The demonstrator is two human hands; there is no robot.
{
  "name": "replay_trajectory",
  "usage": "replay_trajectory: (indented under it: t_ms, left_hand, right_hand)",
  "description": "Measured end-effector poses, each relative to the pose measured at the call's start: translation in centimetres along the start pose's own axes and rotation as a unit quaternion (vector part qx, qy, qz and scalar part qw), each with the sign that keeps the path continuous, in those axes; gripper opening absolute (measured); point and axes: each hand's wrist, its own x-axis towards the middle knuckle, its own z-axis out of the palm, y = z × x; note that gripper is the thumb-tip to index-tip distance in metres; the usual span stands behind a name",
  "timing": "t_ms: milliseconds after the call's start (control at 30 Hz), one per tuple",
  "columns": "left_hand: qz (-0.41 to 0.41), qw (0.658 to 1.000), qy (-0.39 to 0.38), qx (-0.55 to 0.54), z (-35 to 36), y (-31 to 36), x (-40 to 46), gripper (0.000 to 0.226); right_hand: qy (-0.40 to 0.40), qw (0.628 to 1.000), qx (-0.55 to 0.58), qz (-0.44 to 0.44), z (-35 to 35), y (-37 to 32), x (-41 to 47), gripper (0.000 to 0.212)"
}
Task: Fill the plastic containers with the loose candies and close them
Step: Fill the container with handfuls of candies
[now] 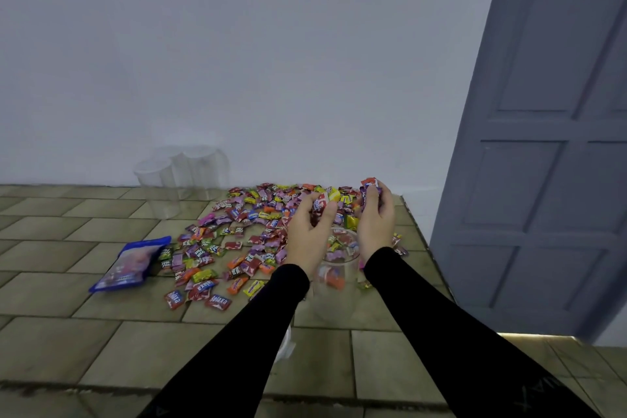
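My left hand (307, 231): fingers curled round a small bunch of wrapped candies, held just above the open container.
My right hand (375, 217): fingers curled round another bunch, one red-wrapped candy poking out at the top; it sits beside the left, over the same container's far rim.
Container between my hands (336, 278): clear plastic, upright on the desk (101, 332), lid off, a few candies already lying in its bottom.
Loose candies (237, 234): a wide, many-coloured spread on the desk, reaching from the container leftward and back to the wall.
Lid (285, 346): a clear piece shows near my left sleeve, mostly hidden; I cannot tell for sure what it is.
Empty containers (183, 176): three clear ones standing together at the wall, well left of my hands.
Blue bag (130, 265): lying flat at the left edge of the candy spread.
Door (543, 146): grey, panelled, on the right.
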Motion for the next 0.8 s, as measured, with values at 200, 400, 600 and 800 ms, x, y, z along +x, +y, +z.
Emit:
replay_trajectory:
  t_ms: [200,400,600,800]
  left_hand:
    - [-0.031,0.993,0.012,-0.111,0.0,0.4,0.5,0.024]
    - [-0.026,0.996,-0.006,-0.090,0.3,0.6,0.3,0.040]
    - [0.007,0.996,-0.019,-0.082,0.9,0.5,-0.4,0.030]
    - [-0.014,0.995,-0.011,-0.098,0.4,-0.5,0.2,0.035]
  right_hand:
    - [0.004,0.999,-0.032,0.018,0.4,0.4,0.1,0.026]
    - [0.015,0.997,-0.007,0.070,0.3,-0.3,0.8,0.020]
    - [0.024,0.997,-0.037,0.070,0.7,-0.5,1.3,0.022]
    - [0.059,0.995,-0.002,0.076,0.8,0.0,1.2,0.020]
